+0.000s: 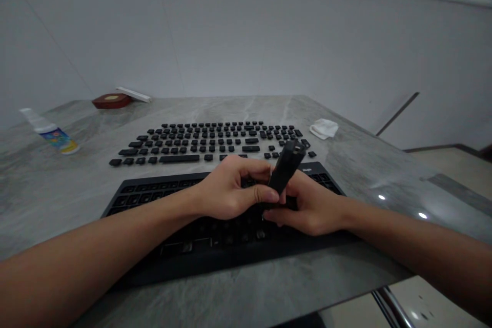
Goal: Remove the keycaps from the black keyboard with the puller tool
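Observation:
A black full-size keyboard frame (223,261) lies in front of me, its keycaps off and its switches bare. Over its right half, my left hand (234,189) is closed around a stick-like black tool (287,164) that stands tilted, its squared end up. Thumb and fingers of my right hand (307,202) close round the tool's lower part, just above the switches. The tool's bottom tip is hidden between the hands, so what it touches cannot be seen. Behind the keyboard, loose black keycaps (179,159) lie in rows in keyboard order.
A white-capped spray bottle (57,136) stands at the left. Near the wall lie a dark red box (111,101) and a flat white object (134,94). A crumpled white cloth (324,128) rests right of the keycaps. The grey marble-patterned table (369,174) ends at the right and front.

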Tool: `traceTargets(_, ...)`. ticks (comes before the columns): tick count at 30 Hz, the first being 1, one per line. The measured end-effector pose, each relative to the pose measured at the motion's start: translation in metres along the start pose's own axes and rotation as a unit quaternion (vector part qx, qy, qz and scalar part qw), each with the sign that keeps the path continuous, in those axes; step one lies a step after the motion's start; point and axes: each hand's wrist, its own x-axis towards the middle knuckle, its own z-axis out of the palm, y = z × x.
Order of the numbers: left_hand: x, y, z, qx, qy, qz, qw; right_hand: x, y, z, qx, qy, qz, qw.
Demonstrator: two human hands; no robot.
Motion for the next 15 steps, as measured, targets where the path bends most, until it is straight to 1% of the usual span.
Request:
traceTargets(2, 0.001, -0.006, -0.001, -0.073, 0.034, -0.006, 0.997, 0.002, 0.0, -0.004, 0.038, -0.002, 0.011, 0.999)
traceTargets(4, 0.001, -0.011, -0.005, -0.124, 0.089, 0.001, 0.988, 0.002, 0.0, -0.009, 0.059, 0.0, 0.01, 0.998)
traceTargets(7, 0.002, -0.016, -0.012, -0.153, 0.185, -0.001, 0.971, 0.001, 0.001, -0.016, 0.015, 0.007, 0.008, 1.0)
traceTargets(9, 0.002, -0.017, -0.016, -0.158, 0.225, -0.021, 0.961, -0.001, 0.002, -0.019, -0.031, 0.01, 0.017, 0.999)
traceTargets(11, 0.002, -0.017, -0.018, -0.161, 0.235, -0.038, 0.958, -0.002, 0.003, -0.022, -0.064, 0.002, 0.03, 0.997)
traceTargets(15, 0.001, -0.018, -0.015, -0.15, 0.208, -0.043, 0.966, -0.003, 0.003, -0.023, -0.106, -0.022, 0.047, 0.993)
